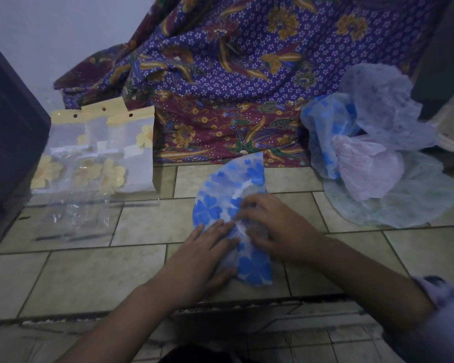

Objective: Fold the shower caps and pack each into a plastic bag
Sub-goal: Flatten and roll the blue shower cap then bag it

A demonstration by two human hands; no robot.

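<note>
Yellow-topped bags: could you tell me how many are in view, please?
3, overlapping at the far left: left bag, middle bag, right bag; more may be hidden underneath.

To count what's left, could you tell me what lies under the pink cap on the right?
A pale green cap lies spread on the tiles beneath the pink cap. Whether more caps hide underneath cannot be seen.

Purple flowered batik cloth (233, 74) above beige floor tiles (76, 279)
The cloth drapes in folds at upper centre; the tiles fill the lower frame.
</note>
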